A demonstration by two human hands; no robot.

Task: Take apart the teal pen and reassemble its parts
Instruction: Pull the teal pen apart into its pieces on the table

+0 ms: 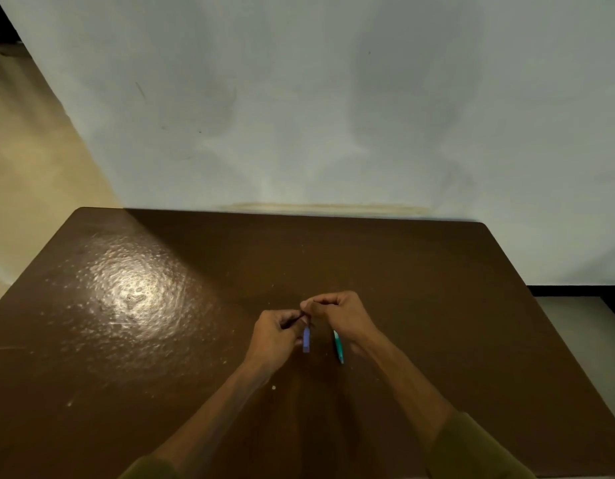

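Note:
A teal pen part [338, 346] lies on the brown table [161, 340], just below my right hand [340, 316]. A blue-violet pen piece [306, 338] lies between my wrists, under my left hand [275, 335]. Both hands meet above the table with fingertips pinched together on a thin dark part [301, 316], perhaps the refill. It is too small and shadowed to tell exactly what it is.
The table's far edge meets a pale wall [299, 115]. Beige floor [29, 167] shows past the table's left side, and a lower floor area [589, 323] lies beyond its right edge. A small white speck [273, 387] sits on the table near my left forearm.

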